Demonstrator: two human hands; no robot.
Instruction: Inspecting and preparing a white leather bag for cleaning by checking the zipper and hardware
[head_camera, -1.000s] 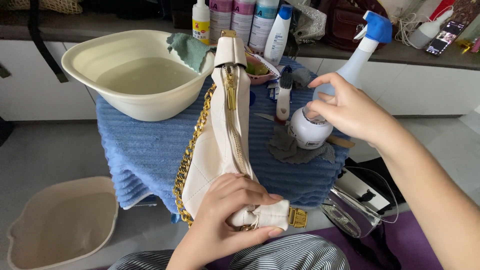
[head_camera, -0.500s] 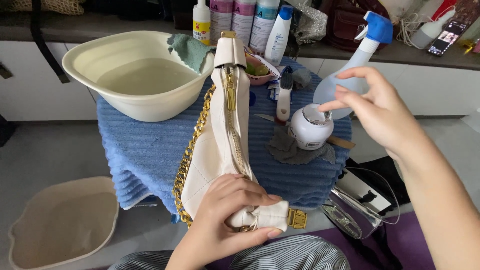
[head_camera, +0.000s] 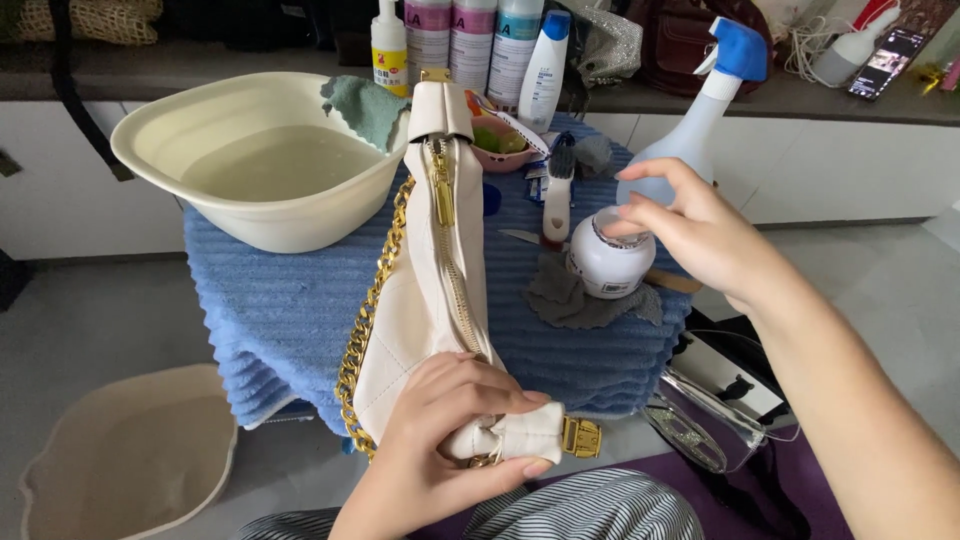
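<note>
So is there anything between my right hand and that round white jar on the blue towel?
Nothing visible stands between them. The right hand hovers just above the round white jar, fingertips over its lid. The clear spray bottle with the blue trigger stands behind, and the white-handled brush lies to the jar's left, both off the path.

Cream handbag (head_camera: 425, 320): smooth leather-like skin, soft sheen, stitched seams. Chain (head_camera: 368, 310), zip and buckle: shiny gold metal. Blue towel (head_camera: 290, 300): thick ribbed cloth, matt. Basin (head_camera: 260, 160) far left: smooth cream plastic. White jar (head_camera: 610, 265): glossy plastic. Grey rag (head_camera: 575, 300): matt, limp cloth. Spray bottle (head_camera: 690, 130) far right: translucent plastic.
</note>
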